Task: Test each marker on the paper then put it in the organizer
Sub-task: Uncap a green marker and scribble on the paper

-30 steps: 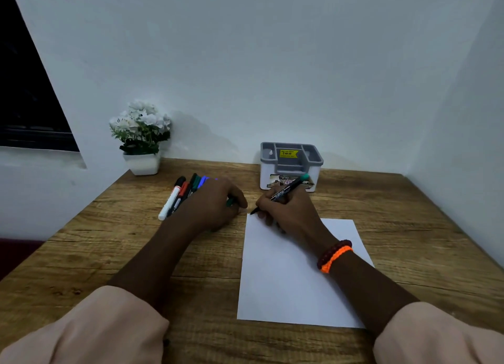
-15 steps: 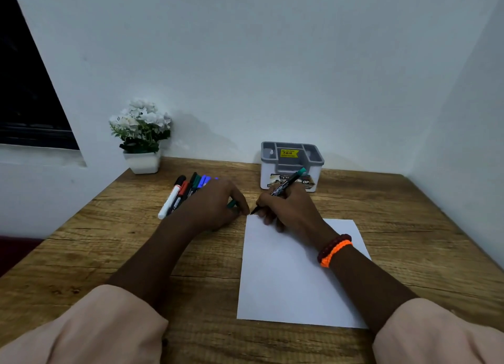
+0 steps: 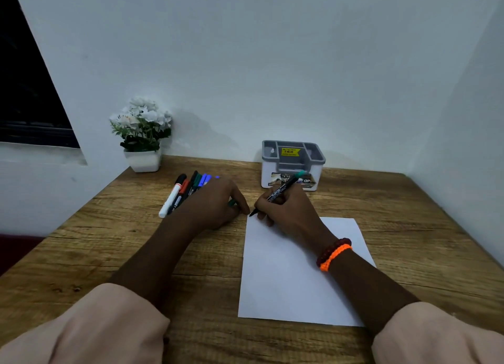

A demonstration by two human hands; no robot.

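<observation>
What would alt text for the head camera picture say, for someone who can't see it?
A person's right hand holds a marker with its tip at the top left corner of a blank paper on a wooden desk. The left hand rests beside it, near a row of markers; a grey organizer stands behind.

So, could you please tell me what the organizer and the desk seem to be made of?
Organizer: likely moulded plastic, with a matte grey insert over a smooth white body and rounded edges. Desk: wood-look with brown grain streaks, possibly laminate; solid or veneer, I cannot tell.

Left hand (image 3: 215, 204) rests curled; right hand (image 3: 286, 211) pinches closed.
</observation>
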